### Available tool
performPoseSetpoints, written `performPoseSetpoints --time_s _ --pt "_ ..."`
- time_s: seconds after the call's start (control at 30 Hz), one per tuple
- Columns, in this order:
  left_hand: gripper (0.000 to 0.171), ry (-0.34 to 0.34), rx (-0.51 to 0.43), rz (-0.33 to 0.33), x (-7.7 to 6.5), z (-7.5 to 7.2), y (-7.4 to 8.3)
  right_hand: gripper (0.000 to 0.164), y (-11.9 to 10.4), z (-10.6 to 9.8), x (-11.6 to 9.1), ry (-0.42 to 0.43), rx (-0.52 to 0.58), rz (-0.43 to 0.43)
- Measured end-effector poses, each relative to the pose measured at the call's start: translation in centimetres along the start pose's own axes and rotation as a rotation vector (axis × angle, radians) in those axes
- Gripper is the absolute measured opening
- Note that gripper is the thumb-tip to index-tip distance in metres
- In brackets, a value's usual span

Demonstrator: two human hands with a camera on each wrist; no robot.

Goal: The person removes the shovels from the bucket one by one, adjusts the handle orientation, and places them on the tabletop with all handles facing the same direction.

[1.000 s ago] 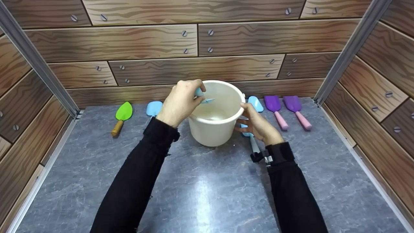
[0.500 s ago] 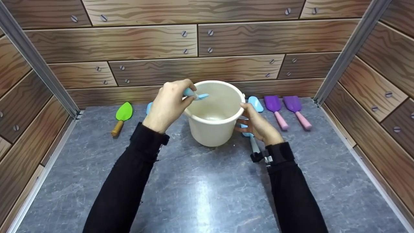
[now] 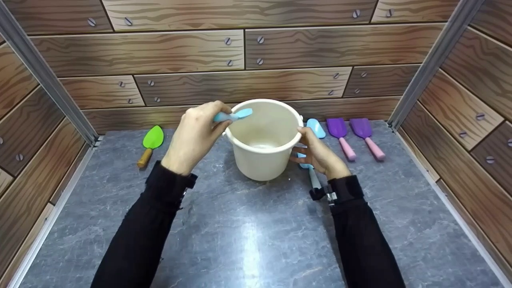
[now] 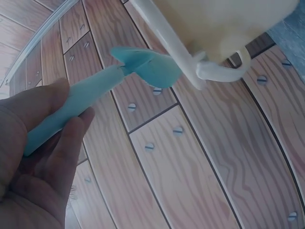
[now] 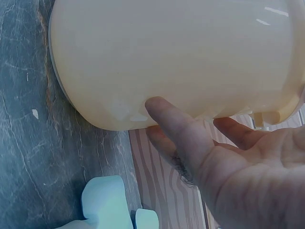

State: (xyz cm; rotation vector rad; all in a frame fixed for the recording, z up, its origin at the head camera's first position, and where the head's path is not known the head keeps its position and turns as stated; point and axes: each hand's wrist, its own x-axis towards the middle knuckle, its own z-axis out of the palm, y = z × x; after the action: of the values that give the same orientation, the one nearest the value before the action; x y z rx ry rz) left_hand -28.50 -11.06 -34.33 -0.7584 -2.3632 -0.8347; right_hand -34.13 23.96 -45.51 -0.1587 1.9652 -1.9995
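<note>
My left hand (image 3: 196,134) pinches the pale blue handle of a small toy shovel (image 3: 243,113) between thumb and fingers. In the head view its blue blade points right, over the left part of the bucket's mouth. The left wrist view has the blade (image 4: 159,71) overlapping the bucket rim; whether they touch I cannot tell. The cream plastic bucket (image 3: 260,166) stands upright on the floor, and its visible inside holds nothing. My right hand (image 3: 320,156) steadies its right side, thumb at the rim, nearly straight fingers (image 5: 176,121) against the outer wall.
A green trowel (image 3: 153,138) with a wooden-coloured handle lies left. To the right are a light blue shovel (image 3: 316,129), another partly behind my right hand with a grey handle (image 3: 315,178), and two purple shovels (image 3: 337,128) with pink handles. Wood-patterned walls (image 3: 240,88) enclose the floor.
My left hand has drawn back leftward with the shovel, from over the bucket's inside to its left rim, and covers a blue shovel seen earlier behind it. Right hand and bucket stay put.
</note>
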Motion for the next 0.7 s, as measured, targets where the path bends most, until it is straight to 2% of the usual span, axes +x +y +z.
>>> performPoseSetpoints --time_s 0.47,0.7 --pt "0.024 0.106 0.055 0.078 -3.4 -1.6 -1.7 0.083 0.0 0.0 0.1 -0.002 -0.013 -0.002" --pt "0.023 0.098 0.118 0.079 -5.2 -2.0 -2.4 0.082 0.1 -0.2 0.1 0.003 -0.014 -0.001"
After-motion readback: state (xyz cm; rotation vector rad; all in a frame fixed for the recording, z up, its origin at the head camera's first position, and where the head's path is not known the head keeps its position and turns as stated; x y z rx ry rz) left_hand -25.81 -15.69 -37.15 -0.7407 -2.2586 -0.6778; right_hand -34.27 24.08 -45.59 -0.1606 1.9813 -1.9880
